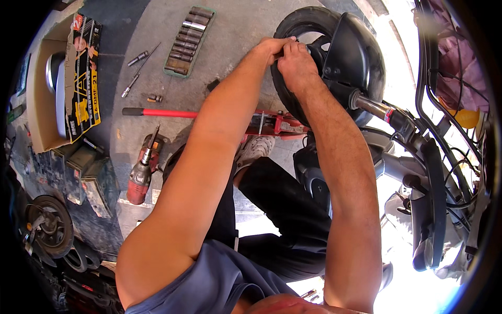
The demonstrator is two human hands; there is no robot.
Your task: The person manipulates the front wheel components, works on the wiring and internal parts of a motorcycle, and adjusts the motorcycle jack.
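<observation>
Wheel (pixel 306 15): one, black-tyred, standing toward the far edge of the floor (pixel 238 26), right of its middle; both hands are at its side.
Fender (pixel 361 47): one, black, glossy, curved over the wheel.
Fork leg (pixel 372 106): one, bright metal, running from beside the wheel toward the floor's right edge.
Left hand (pixel 273 47): at the wheel's left side, fingers bent inward, their tips close to the right hand's.
Right hand (pixel 298 65): just beside the left, fingers curled at the wheel; from here I can't make out whether either hand grips a part, the tips being partly hidden.
Jack (pixel 285 125): one, red, low on the floor, near side of the wheel; its long handle (pixel 170 113), red with a dark grip, points to the floor's left edge.
Socket tray (pixel 166 68): one, green-edged, tilted, toward the far edge; a row of sockets inside.
Loose socket (pixel 155 98): one, between tray and handle.
Thin-shafted tool (pixel 132 83): one, lying left of the tray.
Power wrench (pixel 139 180): one, red and grey, near the floor's left edge.
Carton (pixel 43 123): one, open-topped, printed side, beyond that left edge.
</observation>
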